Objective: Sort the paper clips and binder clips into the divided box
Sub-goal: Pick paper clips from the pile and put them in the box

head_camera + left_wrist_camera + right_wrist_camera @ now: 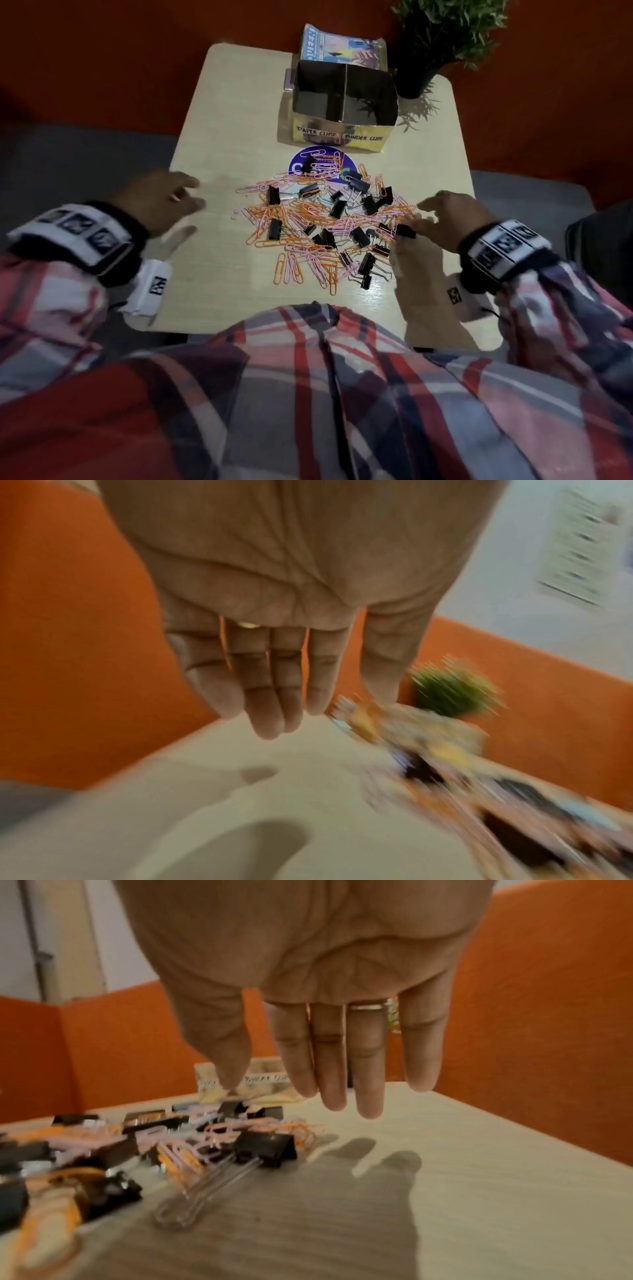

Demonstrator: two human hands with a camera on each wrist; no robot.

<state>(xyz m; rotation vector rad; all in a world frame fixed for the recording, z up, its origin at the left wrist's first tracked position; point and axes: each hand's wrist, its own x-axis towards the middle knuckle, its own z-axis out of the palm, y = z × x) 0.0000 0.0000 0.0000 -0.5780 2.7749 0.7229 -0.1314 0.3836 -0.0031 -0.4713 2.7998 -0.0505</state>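
Observation:
A heap of orange and pink paper clips (301, 219) mixed with black binder clips (359, 236) lies mid-table. Behind it stands the divided box (342, 137), labelled PAPER CLIPS on the left half and BINDER CLIPS on the right; both halves look dark inside. My left hand (171, 202) hovers left of the heap with straight fingers (267, 696), holding nothing. My right hand (442, 219) hovers over the heap's right edge, fingers (335, 1074) straight and empty. A black binder clip (267, 1146) lies just below its thumb.
A potted plant (442, 37) stands at the back right, close to the box. A printed packet (342, 48) leans behind the box. A round purple sticker (320, 164) lies under the heap's far side. Bare tabletop (212, 267) shows at the front left.

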